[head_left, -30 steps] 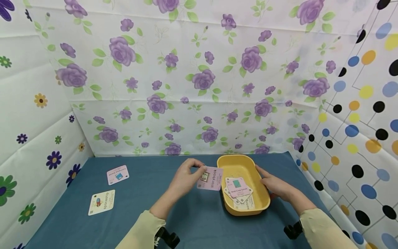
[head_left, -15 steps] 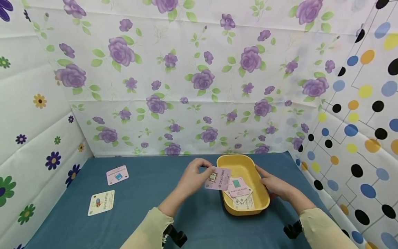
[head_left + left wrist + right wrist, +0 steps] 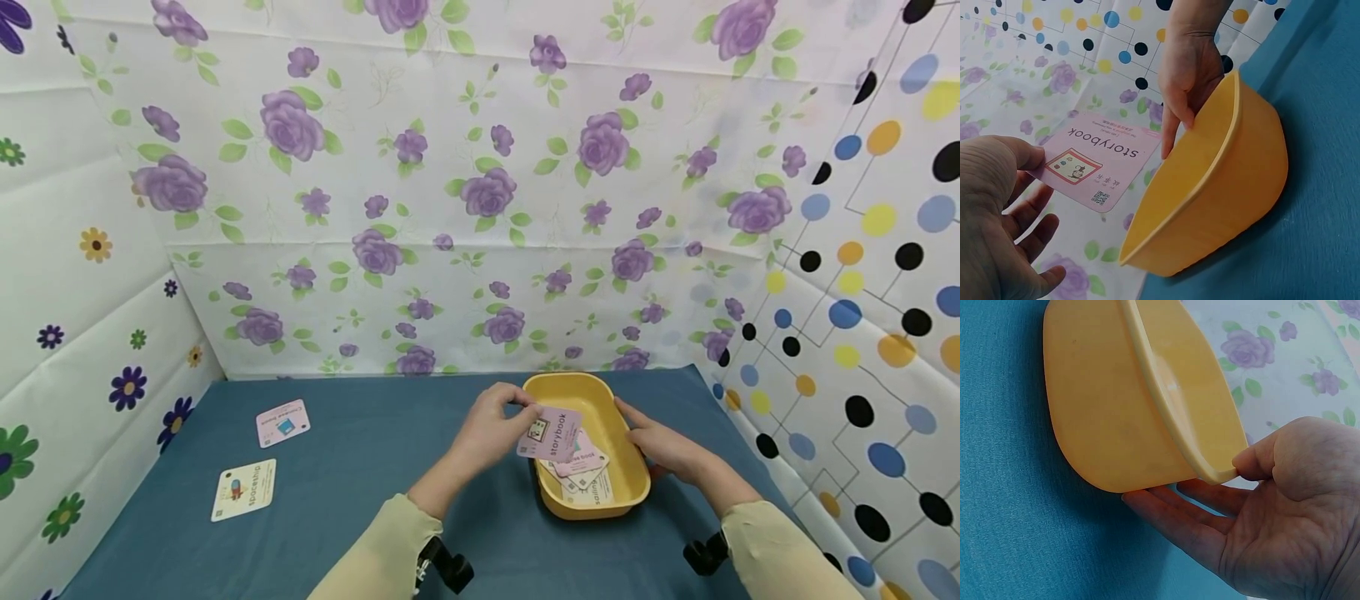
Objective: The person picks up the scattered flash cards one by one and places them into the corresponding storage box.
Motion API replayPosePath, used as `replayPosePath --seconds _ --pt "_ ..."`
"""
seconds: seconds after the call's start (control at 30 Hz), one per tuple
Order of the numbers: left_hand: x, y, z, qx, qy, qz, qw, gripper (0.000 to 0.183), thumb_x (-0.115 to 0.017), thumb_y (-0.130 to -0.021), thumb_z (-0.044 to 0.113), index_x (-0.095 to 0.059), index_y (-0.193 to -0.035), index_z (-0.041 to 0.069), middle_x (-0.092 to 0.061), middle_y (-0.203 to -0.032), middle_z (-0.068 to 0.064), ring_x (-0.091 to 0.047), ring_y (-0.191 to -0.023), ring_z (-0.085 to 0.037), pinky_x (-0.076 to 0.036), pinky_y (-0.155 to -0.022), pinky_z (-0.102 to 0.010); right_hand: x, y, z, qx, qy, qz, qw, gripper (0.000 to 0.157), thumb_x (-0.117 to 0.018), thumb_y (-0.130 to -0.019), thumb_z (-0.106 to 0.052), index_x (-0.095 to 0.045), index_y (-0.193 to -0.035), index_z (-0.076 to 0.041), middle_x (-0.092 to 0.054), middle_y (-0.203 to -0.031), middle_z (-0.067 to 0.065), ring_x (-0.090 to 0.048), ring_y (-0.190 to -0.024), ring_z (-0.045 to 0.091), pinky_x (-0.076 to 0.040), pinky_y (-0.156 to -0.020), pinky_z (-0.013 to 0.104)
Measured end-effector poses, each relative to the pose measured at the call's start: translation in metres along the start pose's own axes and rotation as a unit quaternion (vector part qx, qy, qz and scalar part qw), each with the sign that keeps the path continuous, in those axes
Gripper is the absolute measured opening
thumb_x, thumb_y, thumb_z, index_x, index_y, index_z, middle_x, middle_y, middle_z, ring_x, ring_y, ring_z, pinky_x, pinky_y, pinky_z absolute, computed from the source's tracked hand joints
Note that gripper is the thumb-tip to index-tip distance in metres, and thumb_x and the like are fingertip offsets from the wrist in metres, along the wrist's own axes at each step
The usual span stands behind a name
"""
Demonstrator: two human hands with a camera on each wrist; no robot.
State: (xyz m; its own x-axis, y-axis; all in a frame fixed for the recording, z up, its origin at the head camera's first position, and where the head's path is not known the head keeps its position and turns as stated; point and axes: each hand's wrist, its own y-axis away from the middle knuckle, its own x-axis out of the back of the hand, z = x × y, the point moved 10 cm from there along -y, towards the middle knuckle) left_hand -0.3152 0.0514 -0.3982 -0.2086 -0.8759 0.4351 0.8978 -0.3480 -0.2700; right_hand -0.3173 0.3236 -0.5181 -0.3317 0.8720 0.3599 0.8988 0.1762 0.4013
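My left hand (image 3: 487, 433) pinches a pink card (image 3: 550, 433) printed "storybook" by one edge, between thumb and index finger. The other fingers of that hand are spread apart in the left wrist view. The card is over the near-left side of a yellow plastic tub (image 3: 636, 487). Inside the tub lie several cards, among them a pink card (image 3: 588, 458) partly hidden by the storybook card and a white card (image 3: 591, 493) beneath. At the tub's right side my right hand (image 3: 667, 442) grips the rim, thumb on top (image 3: 1257, 462) and fingers against the outer wall.
To the left on the blue tablecloth (image 3: 337, 500) lie a pink card (image 3: 283, 423) with a blue book picture and a cream card (image 3: 243, 490) printed "spaceship". Flowered cloth (image 3: 450, 275) stands behind the table, and dotted cloth (image 3: 862, 408) is at the right.
My left hand has moved right with the storybook card, from beside the tub to over its edge, now covering part of the pink card inside. My right hand has stayed at the rim.
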Motion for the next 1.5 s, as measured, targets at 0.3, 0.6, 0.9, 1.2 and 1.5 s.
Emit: replayPosePath --seconds 0.3,0.6,0.9,1.2,1.5 --pt "-0.011 -0.004 0.001 -0.009 -0.015 0.000 0.9998 0.013 -0.069 -0.099 0.031 -0.075 -0.096 0.020 -0.063 -0.104 0.006 -0.058 -0.100 -0.016 -0.048 -0.084 -0.037 0.000 0.001 -0.002 0.001 0.003 0.002 1.000 0.074 -0.041 -0.107 -0.014 0.000 -0.166 -0.032 -0.001 -0.169 0.022 -0.060 -0.116 0.036 -0.059 -0.071 0.053" --pt "-0.024 -0.004 0.002 -0.011 -0.030 -0.008 0.9995 0.012 -0.070 -0.098 0.031 -0.078 -0.094 0.023 -0.065 -0.103 0.008 -0.059 -0.106 -0.017 -0.049 -0.089 -0.039 -0.001 0.002 -0.002 -0.001 0.002 0.003 1.000 0.073 -0.040 -0.107 -0.013 0.000 -0.166 -0.032 0.001 -0.169 0.022 -0.061 -0.113 0.036 -0.059 -0.070 0.053" --pt "-0.035 -0.007 -0.001 -0.003 -0.061 -0.005 0.9981 0.010 -0.072 -0.097 0.030 -0.078 -0.092 0.023 -0.064 -0.097 0.011 -0.058 -0.109 -0.018 -0.047 -0.096 -0.041 -0.001 0.001 -0.002 0.000 -0.001 0.006 1.000 0.074 -0.040 -0.107 -0.013 0.000 -0.166 -0.032 -0.004 -0.168 0.024 -0.065 -0.101 0.033 -0.059 -0.068 0.053" --pt "-0.047 -0.008 -0.004 0.004 -0.105 -0.016 0.9943 0.010 -0.072 -0.096 0.032 -0.078 -0.091 0.026 -0.066 -0.106 0.010 -0.056 -0.117 -0.023 -0.046 -0.100 -0.044 -0.001 0.001 -0.001 -0.001 -0.007 0.002 1.000 0.073 -0.039 -0.107 -0.013 0.001 -0.166 -0.032 -0.002 -0.168 0.024 -0.064 -0.104 0.035 -0.059 -0.070 0.053" --pt "-0.057 -0.009 -0.006 -0.005 -0.141 -0.030 0.9895 0.013 -0.072 -0.096 0.034 -0.079 -0.093 0.025 -0.068 -0.113 0.008 -0.055 -0.118 -0.023 -0.044 -0.101 -0.045 -0.001 0.001 -0.001 -0.004 -0.003 0.005 1.000 0.073 -0.039 -0.107 -0.013 0.000 -0.166 -0.032 -0.004 -0.167 0.025 -0.064 -0.107 0.035 -0.059 -0.070 0.053"
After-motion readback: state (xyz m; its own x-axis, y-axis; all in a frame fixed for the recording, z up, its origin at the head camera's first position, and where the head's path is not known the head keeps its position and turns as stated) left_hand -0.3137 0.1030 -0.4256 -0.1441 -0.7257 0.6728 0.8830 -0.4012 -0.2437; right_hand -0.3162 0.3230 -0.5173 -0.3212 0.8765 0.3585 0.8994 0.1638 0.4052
